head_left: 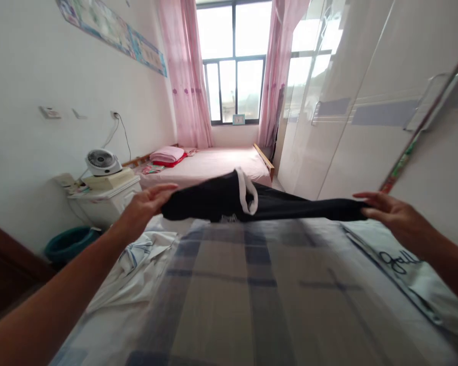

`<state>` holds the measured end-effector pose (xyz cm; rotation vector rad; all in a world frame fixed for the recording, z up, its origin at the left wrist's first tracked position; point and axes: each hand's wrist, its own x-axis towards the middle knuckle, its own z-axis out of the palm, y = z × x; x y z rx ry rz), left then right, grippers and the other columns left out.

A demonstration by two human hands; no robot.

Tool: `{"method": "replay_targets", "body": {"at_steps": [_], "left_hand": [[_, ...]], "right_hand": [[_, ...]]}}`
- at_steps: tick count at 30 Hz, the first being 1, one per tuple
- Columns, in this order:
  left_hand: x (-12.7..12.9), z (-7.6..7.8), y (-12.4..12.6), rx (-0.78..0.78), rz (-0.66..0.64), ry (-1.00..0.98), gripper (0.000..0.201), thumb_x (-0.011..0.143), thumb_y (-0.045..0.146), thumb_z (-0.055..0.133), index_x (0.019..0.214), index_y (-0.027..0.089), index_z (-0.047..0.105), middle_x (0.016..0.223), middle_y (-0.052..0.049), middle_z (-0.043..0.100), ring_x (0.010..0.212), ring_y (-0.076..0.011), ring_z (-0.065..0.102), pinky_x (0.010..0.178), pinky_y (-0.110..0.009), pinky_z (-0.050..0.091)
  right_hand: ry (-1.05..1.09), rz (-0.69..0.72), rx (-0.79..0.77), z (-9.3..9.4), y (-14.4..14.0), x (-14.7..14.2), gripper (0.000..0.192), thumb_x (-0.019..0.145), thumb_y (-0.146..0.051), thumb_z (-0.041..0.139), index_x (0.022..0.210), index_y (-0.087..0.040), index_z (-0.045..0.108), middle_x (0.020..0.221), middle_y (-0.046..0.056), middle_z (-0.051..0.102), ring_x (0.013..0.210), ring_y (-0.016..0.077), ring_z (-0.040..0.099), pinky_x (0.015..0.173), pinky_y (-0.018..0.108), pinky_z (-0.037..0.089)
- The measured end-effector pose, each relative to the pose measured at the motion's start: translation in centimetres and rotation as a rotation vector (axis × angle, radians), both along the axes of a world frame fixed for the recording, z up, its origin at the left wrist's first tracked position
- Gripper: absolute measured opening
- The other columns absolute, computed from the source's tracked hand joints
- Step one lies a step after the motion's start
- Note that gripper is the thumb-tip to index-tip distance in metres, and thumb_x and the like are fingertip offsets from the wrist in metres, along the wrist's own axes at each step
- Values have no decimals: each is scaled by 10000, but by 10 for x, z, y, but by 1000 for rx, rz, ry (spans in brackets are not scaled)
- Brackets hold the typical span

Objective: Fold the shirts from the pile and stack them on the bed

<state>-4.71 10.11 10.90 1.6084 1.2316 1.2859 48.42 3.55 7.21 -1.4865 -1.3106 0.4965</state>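
Both arms are stretched forward and spread wide, bare to past the elbow. The left forearm runs up from the lower left corner, its wrist fairly straight, and the left hand [147, 203] is turned palm inward with fingers extended and closed in a pinch. The right forearm comes in from the right edge, and the right hand [391, 212] lies flatter, palm down, fingers long and gripping. The hands are level with each other and well apart.

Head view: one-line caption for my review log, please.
Left hand and right hand stretch a black garment above a plaid bedspread.
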Motion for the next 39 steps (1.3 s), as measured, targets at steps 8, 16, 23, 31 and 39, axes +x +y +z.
{"method": "replay_targets", "body": {"at_steps": [8,16,23,31,39], "left_hand": [[-4,-111,-71,-421,-163,239,545,709,519,624,1113,153,637,759,-27,678,700,-176,604,601,-256,442],[11,-122,-60,-251,-130,195,556,699,433,634,1164,130,604,795,-42,692,784,-204,635,685,-282,484],[9,-103,-62,-95,-4,347,559,755,430,554,1224,127,580,826,-48,696,748,-186,634,656,-268,484],[-19,-131,-69,98,94,691,477,775,252,428,1223,178,571,1158,-76,644,944,-198,635,827,-317,504],[-25,-144,-60,202,-38,948,566,747,148,437,1308,166,504,1329,-101,536,1244,-232,476,1052,-386,384]], "right_hand": [[-306,60,-457,-109,-70,5,440,702,-450,549,1097,-262,594,1021,89,697,928,277,648,851,392,466],[-581,-13,-326,-107,-52,-41,476,724,-575,516,1005,-212,644,949,80,703,903,277,646,839,411,475],[-542,-70,-235,-100,-55,-31,319,727,-443,495,894,-224,656,867,44,711,785,228,666,743,354,507],[-592,19,-389,-112,-63,-22,388,726,-473,451,975,-254,652,987,43,709,782,247,672,747,392,507],[-672,-55,-344,-124,-57,-32,389,730,-458,432,962,-231,647,1005,63,695,875,267,656,782,398,488]]}}
